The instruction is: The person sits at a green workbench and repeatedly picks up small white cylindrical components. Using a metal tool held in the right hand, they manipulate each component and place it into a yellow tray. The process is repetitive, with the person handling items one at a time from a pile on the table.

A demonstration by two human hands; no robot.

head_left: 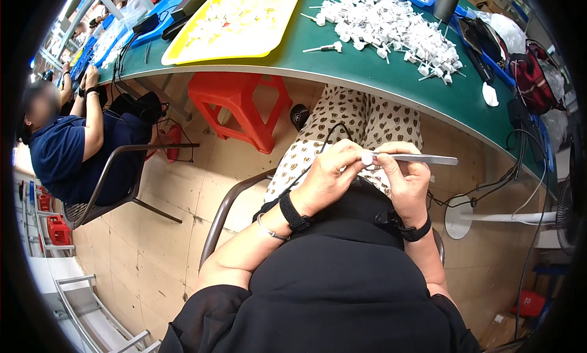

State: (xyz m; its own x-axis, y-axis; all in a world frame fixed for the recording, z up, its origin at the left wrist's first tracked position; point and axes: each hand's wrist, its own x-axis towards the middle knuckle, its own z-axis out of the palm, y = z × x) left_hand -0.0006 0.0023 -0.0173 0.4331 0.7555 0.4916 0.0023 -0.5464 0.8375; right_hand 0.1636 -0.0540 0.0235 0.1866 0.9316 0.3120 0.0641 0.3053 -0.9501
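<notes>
Over my lap, my left hand [333, 174] pinches a small round white piece [367, 160] between thumb and fingertips. Close against it, my right hand [406, 180] is closed round metal tweezers [439, 160], whose blunt end sticks out to the right. The tips of the tweezers meet the white piece, but my fingers hide how they touch it. On the green table [269, 73] ahead lies a heap of white plastic parts with thin grey stems [391, 24]. One such part [324, 48] lies apart, left of the heap.
A yellow tray [275, 40] with small pieces stands at the table's left. A red stool [229, 99] is under the table. Dark tools and a bag [532, 75] lie at the right, with cables hanging below. Another person [73, 148] sits at the left.
</notes>
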